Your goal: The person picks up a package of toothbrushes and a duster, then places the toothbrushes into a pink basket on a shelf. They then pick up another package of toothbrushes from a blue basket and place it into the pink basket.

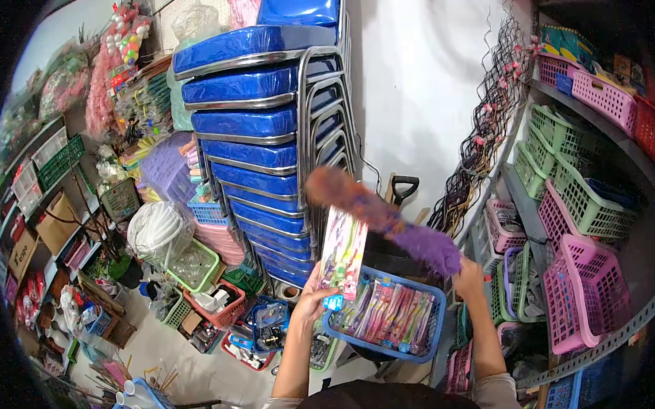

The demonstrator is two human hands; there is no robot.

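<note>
My left hand [313, 299] is closed on the lower end of a long, flat, colourful pack [344, 246] that looks like packaged toothbrushes. It is held upright above the left edge of a blue basket [441, 318]. Inside the basket lie several similar slim, bright packs [399, 315]. My right hand [468, 280] grips the purple end of a fluffy feather duster [383, 218]. The duster slants up and left to an orange-brown tip, which passes just above the pack's top end. Its handle is mostly hidden by my fingers.
A tall stack of blue chairs [254, 123] stands ahead. Shelves with pink baskets [580, 296] and green baskets [587, 200] flank me on the right. Several filled baskets, including a red one [226, 311], sit on the floor to the left. Dark curly branches [485, 124] lean against the wall.
</note>
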